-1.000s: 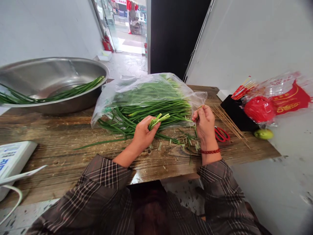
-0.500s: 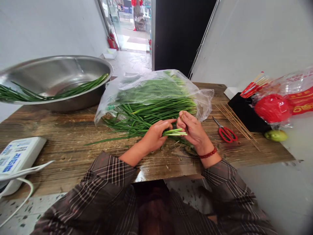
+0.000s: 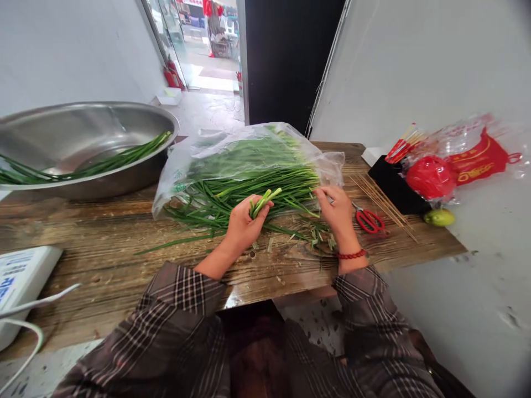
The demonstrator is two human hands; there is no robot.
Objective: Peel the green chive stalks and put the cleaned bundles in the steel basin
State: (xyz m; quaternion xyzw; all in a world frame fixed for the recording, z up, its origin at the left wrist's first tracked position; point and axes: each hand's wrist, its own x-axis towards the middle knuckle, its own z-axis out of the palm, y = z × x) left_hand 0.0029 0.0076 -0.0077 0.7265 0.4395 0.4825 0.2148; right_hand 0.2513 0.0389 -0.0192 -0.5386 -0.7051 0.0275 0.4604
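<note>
My left hand [image 3: 244, 221] is closed around a few garlic chives [image 3: 267, 200], their pale cut ends pointing up and to the right. Behind it, a large heap of garlic chives [image 3: 265, 185] lies partly inside a clear plastic bag [image 3: 232, 145]. At the right end of the heap, my right hand [image 3: 334, 213] has thumb and forefinger pinched together beside the stem ends. What sits between those fingertips is too small to make out. Below, chive trimmings [image 3: 317, 237] are scattered over the wooden table [image 3: 166, 276].
A steel basin [image 3: 124, 174] with some chives stands at the left. Red-handled scissors [image 3: 369, 220] and wooden skewers [image 3: 385, 204] lie to the right, by a black box [image 3: 394, 185] and a green fruit [image 3: 440, 217]. A white device with a cord [image 3: 25, 276] occupies the front left.
My hands have moved apart: the left has tipped the held chives upward, and the right has shifted to the end of the heap. The trimmings are now uncovered. The view has turned slightly right.
</note>
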